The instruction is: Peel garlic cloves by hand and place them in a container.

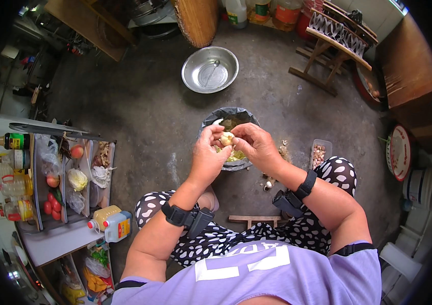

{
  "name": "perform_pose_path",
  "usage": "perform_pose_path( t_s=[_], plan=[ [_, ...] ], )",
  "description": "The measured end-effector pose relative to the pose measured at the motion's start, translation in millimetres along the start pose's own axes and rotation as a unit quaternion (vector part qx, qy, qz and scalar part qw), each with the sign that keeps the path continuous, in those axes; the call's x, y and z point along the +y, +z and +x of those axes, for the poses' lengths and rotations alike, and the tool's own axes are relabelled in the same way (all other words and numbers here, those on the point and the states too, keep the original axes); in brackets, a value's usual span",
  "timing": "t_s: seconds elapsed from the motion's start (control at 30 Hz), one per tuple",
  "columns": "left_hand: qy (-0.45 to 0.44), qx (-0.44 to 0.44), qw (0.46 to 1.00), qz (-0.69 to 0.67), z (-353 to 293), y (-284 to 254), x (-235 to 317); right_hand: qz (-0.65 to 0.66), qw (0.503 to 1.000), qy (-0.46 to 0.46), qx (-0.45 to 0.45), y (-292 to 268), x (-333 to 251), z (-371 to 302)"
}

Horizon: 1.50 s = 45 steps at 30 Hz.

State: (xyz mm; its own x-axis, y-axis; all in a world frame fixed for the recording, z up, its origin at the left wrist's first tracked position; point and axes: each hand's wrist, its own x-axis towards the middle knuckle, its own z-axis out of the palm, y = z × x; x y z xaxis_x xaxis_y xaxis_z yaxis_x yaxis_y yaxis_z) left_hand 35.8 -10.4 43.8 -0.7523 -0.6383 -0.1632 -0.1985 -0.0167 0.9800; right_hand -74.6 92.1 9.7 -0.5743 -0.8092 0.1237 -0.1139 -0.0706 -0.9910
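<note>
A pale garlic bulb [227,138] is pinched between the fingertips of both my hands. My left hand [210,150] is closed on its left side, and my right hand [254,144] grips it from the right. Right below the bulb stands a bin lined with a dark bag [211,118], with yellowish leafy scraps and peelings inside. To the right, a clear plastic box [322,147] on the floor contains several small garlic cloves. More garlic [269,184] with dry stalks lies on the floor between the bin and my right knee.
A metal basin [210,69] with a spoon-like utensil inside sits beyond the bin. At left, a rack [89,178] holds vegetables, fruit and bottles. A wooden folding stool or chair [330,46] stands far right, with a red-rimmed enamel basin [398,152] nearer. Jugs line the back wall.
</note>
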Motion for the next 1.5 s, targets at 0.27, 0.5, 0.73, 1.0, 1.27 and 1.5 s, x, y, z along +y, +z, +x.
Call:
perform_pose_path(
  t_s=[0.27,0.5,0.73,1.0,1.27,1.5],
  plan=[
    [0.073,0.023,0.983,0.170,1,0,3,0.080,0.993,0.083,-0.014,-3,-4,-1],
    [0.150,0.043,0.949,0.275,0,0,5,-0.121,0.987,-0.104,0.005,-3,-9,0],
    [0.137,0.042,0.955,0.261,-3,3,6,-0.210,0.964,-0.164,0.017,-6,-18,1],
    [0.187,0.057,0.942,0.271,2,2,2,-0.093,0.994,-0.049,0.042,-5,-10,1],
    [0.192,0.036,0.939,0.284,0,1,-1,-0.083,0.996,0.014,0.007,-9,-7,0],
    [0.258,0.028,0.911,0.320,3,0,-1,-0.022,0.996,0.087,-0.013,-8,-5,0]
  ],
)
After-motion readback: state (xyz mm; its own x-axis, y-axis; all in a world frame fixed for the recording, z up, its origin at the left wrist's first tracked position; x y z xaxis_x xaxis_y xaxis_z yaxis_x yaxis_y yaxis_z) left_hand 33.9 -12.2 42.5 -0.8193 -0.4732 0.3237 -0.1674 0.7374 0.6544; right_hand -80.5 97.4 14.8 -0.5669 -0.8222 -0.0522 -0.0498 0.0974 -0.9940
